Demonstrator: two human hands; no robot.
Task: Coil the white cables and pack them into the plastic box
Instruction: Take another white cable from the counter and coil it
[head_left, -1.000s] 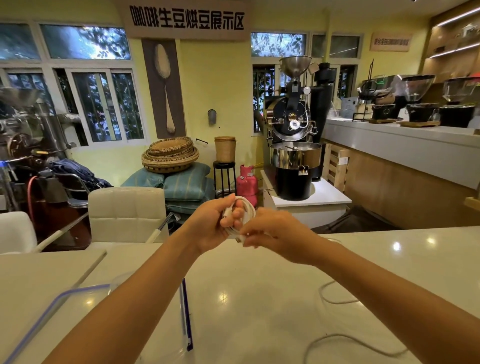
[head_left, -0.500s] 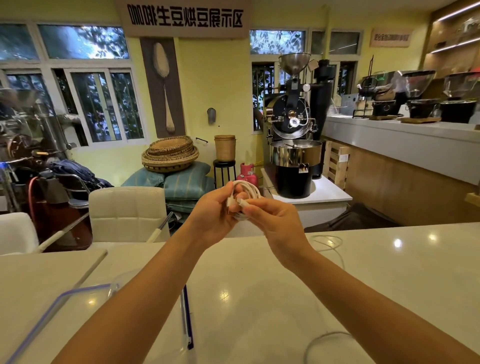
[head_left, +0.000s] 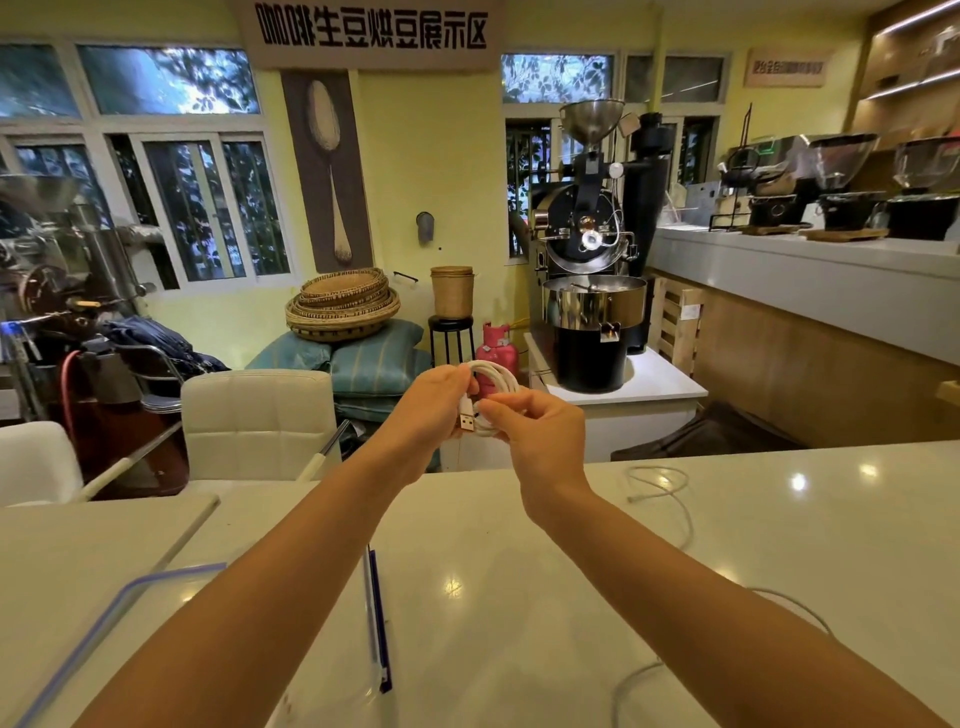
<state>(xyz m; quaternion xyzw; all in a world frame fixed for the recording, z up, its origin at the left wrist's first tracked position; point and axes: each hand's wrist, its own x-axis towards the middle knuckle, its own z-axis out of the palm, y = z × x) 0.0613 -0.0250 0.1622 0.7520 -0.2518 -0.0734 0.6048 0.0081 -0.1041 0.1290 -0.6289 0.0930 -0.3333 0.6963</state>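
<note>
I hold a small coil of white cable up in front of me, above the far edge of the white table. My left hand grips the coil from the left, and a USB plug sticks out below its fingers. My right hand pinches the coil from the right. A second white cable lies loose on the table to the right, and another loop trails near the bottom right. The clear plastic box with a blue-trimmed rim sits at the lower left, partly hidden under my left forearm.
A white chair stands beyond the table's far edge at the left. A coffee roaster on a white stand sits behind my hands. A long counter runs along the right.
Both hands rose with the coil and moved slightly right. The coil looks tighter, and the USB plug now hangs out below my left fingers. More of the loose cable on the table shows.
</note>
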